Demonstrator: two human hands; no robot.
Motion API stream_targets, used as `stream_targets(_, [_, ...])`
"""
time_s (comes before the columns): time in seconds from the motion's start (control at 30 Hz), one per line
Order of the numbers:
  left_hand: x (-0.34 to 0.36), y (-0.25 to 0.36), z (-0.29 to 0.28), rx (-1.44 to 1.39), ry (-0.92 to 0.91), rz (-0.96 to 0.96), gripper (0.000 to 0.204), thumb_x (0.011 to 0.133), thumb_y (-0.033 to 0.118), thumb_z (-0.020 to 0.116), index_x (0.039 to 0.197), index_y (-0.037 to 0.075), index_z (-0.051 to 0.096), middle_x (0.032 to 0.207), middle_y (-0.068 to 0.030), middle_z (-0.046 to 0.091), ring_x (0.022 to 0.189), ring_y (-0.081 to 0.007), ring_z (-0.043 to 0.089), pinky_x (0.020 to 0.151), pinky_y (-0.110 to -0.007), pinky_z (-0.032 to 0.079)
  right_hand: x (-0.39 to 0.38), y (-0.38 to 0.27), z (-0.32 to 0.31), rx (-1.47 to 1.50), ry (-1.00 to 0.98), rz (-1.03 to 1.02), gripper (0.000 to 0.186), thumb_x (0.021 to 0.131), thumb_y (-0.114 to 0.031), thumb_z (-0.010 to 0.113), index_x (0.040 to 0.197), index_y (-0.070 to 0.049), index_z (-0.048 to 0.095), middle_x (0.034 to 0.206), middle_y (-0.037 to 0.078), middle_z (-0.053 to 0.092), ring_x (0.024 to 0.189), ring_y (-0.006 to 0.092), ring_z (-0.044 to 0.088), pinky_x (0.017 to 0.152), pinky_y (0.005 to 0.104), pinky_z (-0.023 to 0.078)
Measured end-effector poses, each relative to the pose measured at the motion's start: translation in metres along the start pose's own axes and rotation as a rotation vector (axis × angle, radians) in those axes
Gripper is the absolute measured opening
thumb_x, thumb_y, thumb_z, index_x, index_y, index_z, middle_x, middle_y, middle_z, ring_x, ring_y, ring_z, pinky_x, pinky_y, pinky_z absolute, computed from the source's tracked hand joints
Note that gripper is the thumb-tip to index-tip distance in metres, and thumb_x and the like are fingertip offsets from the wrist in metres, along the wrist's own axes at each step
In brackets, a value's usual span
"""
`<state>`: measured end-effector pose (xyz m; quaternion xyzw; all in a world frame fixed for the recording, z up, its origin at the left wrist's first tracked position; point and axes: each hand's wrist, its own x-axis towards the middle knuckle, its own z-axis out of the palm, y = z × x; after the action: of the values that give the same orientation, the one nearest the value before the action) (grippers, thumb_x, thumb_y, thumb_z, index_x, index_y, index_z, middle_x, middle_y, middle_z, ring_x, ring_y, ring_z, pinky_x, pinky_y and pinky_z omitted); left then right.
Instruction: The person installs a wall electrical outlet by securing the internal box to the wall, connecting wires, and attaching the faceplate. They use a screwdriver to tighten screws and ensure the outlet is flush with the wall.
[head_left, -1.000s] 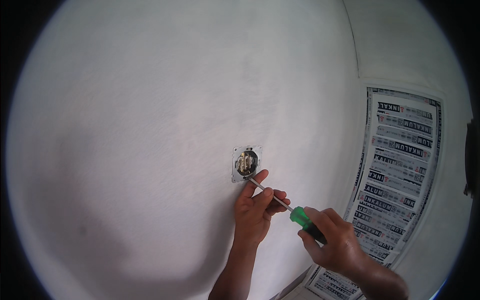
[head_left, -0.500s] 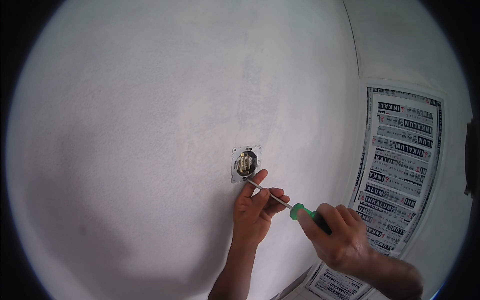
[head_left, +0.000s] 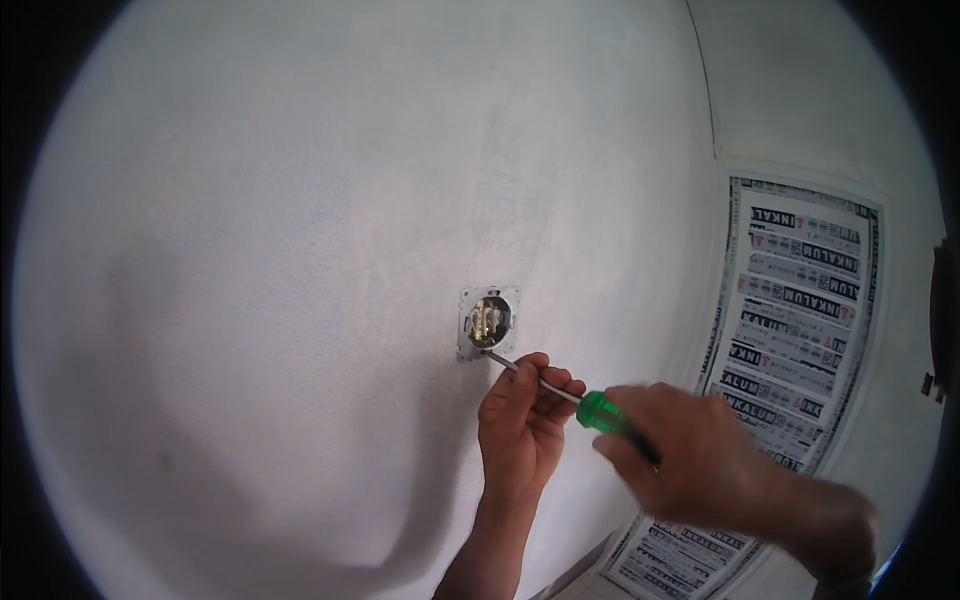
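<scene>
A wall socket insert (head_left: pixel 490 322) with a square metal frame and a round dark centre with brass-coloured contacts sits in the pale wall. My right hand (head_left: pixel 690 450), slightly blurred, is closed round the green and black handle of a screwdriver (head_left: pixel 598 411). The tool's thin shaft slants up to the left, its tip at the lower edge of the socket frame. My left hand (head_left: pixel 525 420) is just below the socket, thumb and fingers pinching the shaft near the tip. The screw under the tip is too small to make out.
The pale plastered wall (head_left: pixel 300 250) fills most of the view. To the right, a tall panel (head_left: pixel 800 300) covered with printed protective film is set in the adjoining wall. A dark object (head_left: pixel 943 315) stands at the far right edge.
My right hand has rolled over on the screwdriver handle. My left hand's fingers have drawn back slightly from the socket, down along the shaft. The view has shifted slightly.
</scene>
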<state>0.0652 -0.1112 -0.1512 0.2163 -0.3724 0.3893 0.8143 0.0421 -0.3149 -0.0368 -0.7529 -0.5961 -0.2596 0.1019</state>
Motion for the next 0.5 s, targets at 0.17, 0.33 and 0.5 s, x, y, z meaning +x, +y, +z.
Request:
stream_targets(0.17, [0.005, -0.003, 0.008, 0.08, 0.163, 0.077, 0.018, 0.108, 0.017, 0.061, 0.111, 0.001, 0.067, 0.094, -0.0131, 0.076, 0.086, -0.0275, 0.078, 0.079, -0.036, 0.067, 0.008, 0.023, 0.003, 0.226, 0.104, -0.037, 0.035, 0.098, -0.02, 0.069, 0.126, 0.0, 0.062, 0.092, 0.011, 0.063, 0.065, 0.0202, 0.065, 0.057, 0.0337, 0.049])
stream_targets(0.33, [0.006, -0.002, 0.011, 0.054, 0.156, 0.036, 0.018, 0.108, 0.017, 0.062, 0.109, 0.0, 0.068, 0.093, -0.0131, 0.076, 0.084, -0.0271, 0.077, 0.076, -0.035, 0.067, -0.004, 0.023, 0.008, -0.371, 0.206, -0.378, 0.037, 0.091, -0.012, 0.074, 0.125, -0.001, 0.061, 0.091, 0.011, 0.059, 0.07, 0.0258, 0.066, 0.06, 0.0385, 0.054])
stream_targets(0.5, [0.006, -0.004, 0.011, 0.049, 0.111, 0.039, 0.017, 0.107, 0.013, 0.06, 0.111, 0.0, 0.069, 0.097, -0.0127, 0.075, 0.092, -0.0239, 0.074, 0.086, -0.038, 0.063, -0.005, 0.016, 0.006, 0.027, 0.13, -0.154, 0.032, 0.09, -0.01, 0.074, 0.12, -0.004, 0.063, 0.088, 0.012, 0.059, 0.071, 0.0305, 0.064, 0.065, 0.0442, 0.056])
